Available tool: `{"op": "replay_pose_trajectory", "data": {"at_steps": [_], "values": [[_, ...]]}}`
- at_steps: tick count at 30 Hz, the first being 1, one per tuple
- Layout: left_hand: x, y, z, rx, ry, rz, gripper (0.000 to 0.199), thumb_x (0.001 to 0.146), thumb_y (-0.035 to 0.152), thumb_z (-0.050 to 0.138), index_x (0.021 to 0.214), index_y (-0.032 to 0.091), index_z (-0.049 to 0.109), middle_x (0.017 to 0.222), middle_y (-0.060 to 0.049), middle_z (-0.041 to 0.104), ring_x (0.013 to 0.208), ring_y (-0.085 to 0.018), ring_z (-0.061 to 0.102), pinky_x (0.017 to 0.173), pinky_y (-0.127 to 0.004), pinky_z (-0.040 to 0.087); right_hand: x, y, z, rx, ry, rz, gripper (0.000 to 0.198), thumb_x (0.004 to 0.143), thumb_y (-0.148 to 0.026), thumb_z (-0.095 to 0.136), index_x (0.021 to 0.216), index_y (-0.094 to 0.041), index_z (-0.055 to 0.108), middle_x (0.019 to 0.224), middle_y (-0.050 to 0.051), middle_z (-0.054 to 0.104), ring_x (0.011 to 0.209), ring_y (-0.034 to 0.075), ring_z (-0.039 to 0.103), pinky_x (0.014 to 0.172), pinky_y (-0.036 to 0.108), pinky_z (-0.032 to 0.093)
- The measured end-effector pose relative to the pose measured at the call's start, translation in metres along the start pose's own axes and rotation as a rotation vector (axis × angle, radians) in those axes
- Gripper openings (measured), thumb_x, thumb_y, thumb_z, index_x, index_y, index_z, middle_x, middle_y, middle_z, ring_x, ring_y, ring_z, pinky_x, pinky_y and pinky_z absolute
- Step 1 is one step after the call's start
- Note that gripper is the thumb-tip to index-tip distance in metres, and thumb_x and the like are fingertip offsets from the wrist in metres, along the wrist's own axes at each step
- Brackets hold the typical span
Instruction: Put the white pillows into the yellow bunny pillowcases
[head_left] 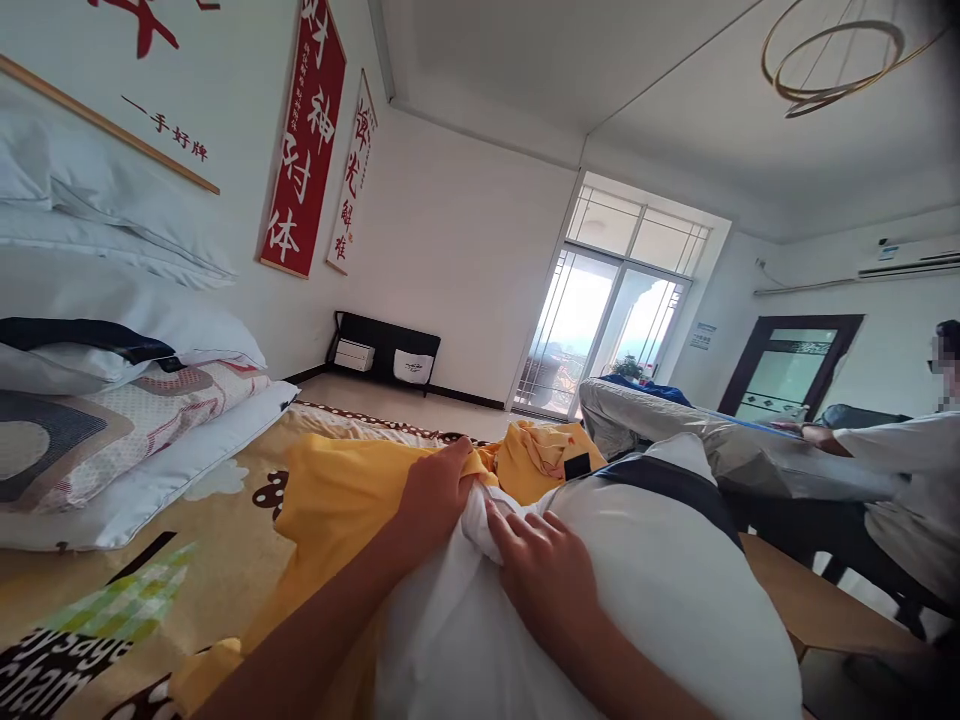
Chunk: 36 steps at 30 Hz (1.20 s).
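Observation:
A plump white pillow [660,570] with a dark band lies in front of me. Beside it on the left spreads a yellow pillowcase [337,490], flat and loosely creased. My left hand [439,495] is closed on the edge of the yellow fabric, right where it meets the white. Close by, my right hand [547,565] has its fingers curled into a bunched white corner of the pillow. How far the yellow fabric reaches around the white corner is hidden by my hands. Behind them sits another crumpled yellow cloth [540,450] with a black patch.
Stacked pillows [150,400] rise on the left, on a patterned yellow bedspread [217,560]. At the right, another person [892,450] in a white top works at a plastic-covered surface [750,460]. A low black rack [386,350] stands by the far wall.

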<state>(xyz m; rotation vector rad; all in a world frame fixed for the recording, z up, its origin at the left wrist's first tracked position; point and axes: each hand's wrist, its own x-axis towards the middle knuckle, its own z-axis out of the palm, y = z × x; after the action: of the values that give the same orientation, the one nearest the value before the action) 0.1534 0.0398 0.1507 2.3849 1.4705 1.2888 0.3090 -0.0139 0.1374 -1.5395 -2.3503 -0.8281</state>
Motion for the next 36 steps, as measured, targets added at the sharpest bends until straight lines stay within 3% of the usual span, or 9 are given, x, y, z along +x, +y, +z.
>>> {"op": "replay_pose_trajectory", "data": {"at_steps": [6,10,13,16,20,27,30,32,36], "values": [[-0.004,-0.003,0.006,-0.145,0.094,0.155,0.013,0.082,0.018,0.042,0.091,0.022,0.051,0.088,-0.001,0.066,0.081,-0.016,0.06,0.072,-0.025,0.042,0.019,-0.01,0.023,-0.083,0.146,0.023,0.028,0.082,-0.007,0.044,0.094,-0.019,0.067,0.089,0.01,0.069,0.075,0.022,0.06,0.069,0.035,0.039],[-0.013,-0.042,0.014,0.009,-0.048,0.128,0.012,0.084,0.023,0.044,0.092,0.02,0.053,0.088,-0.004,0.068,0.081,-0.019,0.063,0.068,-0.026,0.041,0.021,-0.012,0.042,0.016,0.048,0.014,0.042,0.085,-0.02,0.051,0.127,-0.016,0.055,0.115,0.013,0.065,0.094,0.027,0.061,0.079,0.038,0.044],[-0.024,-0.074,0.014,0.065,-0.164,0.07,0.017,0.089,0.033,0.041,0.086,0.02,0.052,0.076,-0.004,0.066,0.07,-0.019,0.062,0.061,-0.026,0.038,0.02,0.006,0.029,0.237,-0.085,-0.135,0.059,0.086,-0.044,0.056,0.14,-0.022,0.045,0.125,0.009,0.06,0.109,0.027,0.056,0.092,0.039,0.044],[-0.034,-0.087,0.007,-0.004,-0.153,0.042,0.027,0.091,0.041,0.039,0.08,0.02,0.051,0.069,-0.002,0.062,0.065,-0.018,0.059,0.059,-0.026,0.035,0.029,0.036,0.001,0.426,-0.123,-0.132,0.045,0.094,-0.05,0.042,0.133,-0.031,0.053,0.121,0.004,0.063,0.112,0.021,0.056,0.094,0.034,0.044],[-0.041,-0.081,-0.009,-0.209,-0.15,0.013,0.038,0.09,0.051,0.041,0.068,0.019,0.044,0.061,0.002,0.051,0.06,-0.014,0.049,0.058,-0.025,0.031,0.046,0.06,-0.008,0.277,-0.074,-0.028,0.05,0.092,-0.054,0.045,0.129,-0.024,0.057,0.12,0.009,0.063,0.114,0.027,0.054,0.099,0.045,0.039],[-0.039,-0.075,-0.029,-0.269,-0.059,-0.127,0.036,0.087,0.042,0.045,0.061,0.018,0.042,0.056,0.004,0.04,0.056,-0.011,0.04,0.054,-0.025,0.03,0.022,0.009,0.011,0.19,-0.225,-0.201,0.056,0.098,-0.047,0.031,0.142,-0.013,0.042,0.123,0.016,0.06,0.114,0.03,0.053,0.103,0.053,0.033],[-0.041,-0.069,-0.033,-0.022,0.099,0.007,0.012,0.083,0.022,0.047,0.088,0.017,0.057,0.075,0.0,0.056,0.069,-0.016,0.052,0.063,-0.027,0.039,0.015,-0.004,0.008,0.142,-0.203,-0.231,0.054,0.097,-0.045,0.033,0.137,-0.012,0.046,0.12,0.016,0.061,0.108,0.03,0.055,0.1,0.052,0.036],[-0.044,-0.062,-0.034,0.222,0.178,0.2,0.03,0.081,0.011,0.043,0.107,0.016,0.057,0.096,-0.006,0.06,0.086,-0.021,0.056,0.073,-0.032,0.043,0.013,-0.005,0.005,0.139,-0.185,-0.248,0.053,0.097,-0.045,0.034,0.136,-0.012,0.047,0.121,0.016,0.06,0.108,0.03,0.055,0.1,0.052,0.036],[-0.046,-0.049,-0.03,0.534,0.121,0.455,0.033,0.08,0.002,0.039,0.101,0.017,0.059,0.103,-0.009,0.059,0.094,-0.025,0.054,0.08,-0.039,0.044,0.007,-0.003,0.006,0.141,-0.168,-0.241,0.051,0.096,-0.045,0.037,0.135,-0.013,0.048,0.122,0.015,0.059,0.11,0.03,0.054,0.1,0.052,0.035]]}}
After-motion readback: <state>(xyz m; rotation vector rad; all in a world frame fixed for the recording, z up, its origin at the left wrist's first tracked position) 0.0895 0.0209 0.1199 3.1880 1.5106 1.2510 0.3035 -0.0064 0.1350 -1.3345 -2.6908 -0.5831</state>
